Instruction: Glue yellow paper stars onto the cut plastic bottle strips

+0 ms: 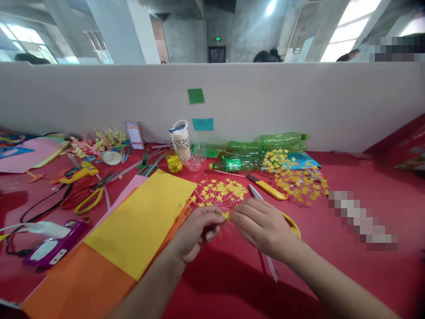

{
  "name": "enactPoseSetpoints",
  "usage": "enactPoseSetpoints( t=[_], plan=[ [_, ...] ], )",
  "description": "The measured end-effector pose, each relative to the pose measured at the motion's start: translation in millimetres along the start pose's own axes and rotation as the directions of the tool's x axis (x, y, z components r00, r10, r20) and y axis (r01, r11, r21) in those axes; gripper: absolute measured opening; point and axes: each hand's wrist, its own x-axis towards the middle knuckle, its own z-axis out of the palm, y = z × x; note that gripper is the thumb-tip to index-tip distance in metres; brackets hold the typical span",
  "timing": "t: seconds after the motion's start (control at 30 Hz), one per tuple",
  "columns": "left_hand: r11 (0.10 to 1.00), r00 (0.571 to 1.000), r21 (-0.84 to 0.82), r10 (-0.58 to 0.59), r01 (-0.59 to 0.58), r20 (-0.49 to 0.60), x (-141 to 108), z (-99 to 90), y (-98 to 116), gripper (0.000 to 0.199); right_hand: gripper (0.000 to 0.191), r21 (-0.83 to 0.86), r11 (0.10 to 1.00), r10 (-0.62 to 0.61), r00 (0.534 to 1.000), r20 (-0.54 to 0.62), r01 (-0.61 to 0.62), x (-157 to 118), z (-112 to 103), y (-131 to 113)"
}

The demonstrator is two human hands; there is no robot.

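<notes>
My left hand [202, 228] pinches a small yellow paper star [226, 215] between thumb and fingertip. Close beside the star, my right hand [262, 223] has its fingers bent together, and anything in them is hidden. Just beyond both hands lies a loose pile of yellow stars [222, 190] on or among clear plastic strips. Scissors with yellow handles [294, 228] lie partly under my right hand. A yellow utility knife [270, 189] rests past it. Nearer me, a clear glue stick [272, 269] shows below the right wrist.
Yellow paper [142, 221] and orange paper [83, 283] cover the left front. Left of them are a yellow glue gun [79, 173], another pair of scissors [89, 199] and a purple power strip [56, 243] with cords. Green bottles [239, 164], a white cup [180, 141] and star sprays [300, 184] stand behind.
</notes>
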Motion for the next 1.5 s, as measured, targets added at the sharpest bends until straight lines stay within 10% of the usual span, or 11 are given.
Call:
enactPoseSetpoints(
  t=[0.17,0.37,0.73,1.17,1.5],
  plan=[
    [0.981,0.995,0.187,0.061,-0.045,-0.078,-1.5,-9.7,1.1,0.011,0.01,0.211,0.962,0.195,0.977,-0.086,-0.174,0.7,0.3,1.3],
    [0.798,0.895,0.582,0.361,-0.152,-0.261,-16.0,-30.1,-3.0,0.013,0.005,0.481,0.648,0.587,0.79,0.178,-0.59,-0.7,-0.7,10.5],
    [0.302,0.796,0.952,0.586,-0.043,-0.15,-4.0,-22.6,-37.5,0.031,0.003,0.541,0.448,0.53,0.698,0.481,-0.712,18.0,23.5,-5.4],
    [0.689,0.842,0.714,0.455,-0.127,-0.29,15.0,-25.5,-49.5,0.021,0.006,0.549,0.298,0.573,0.606,0.552,-0.781,27.9,36.3,-2.3],
    [0.758,0.867,0.637,0.404,-0.137,-0.294,19.2,-26.6,-51.5,0.017,0.006,0.5,0.361,0.603,0.605,0.52,-0.788,26.3,42.9,3.5]
  ],
)
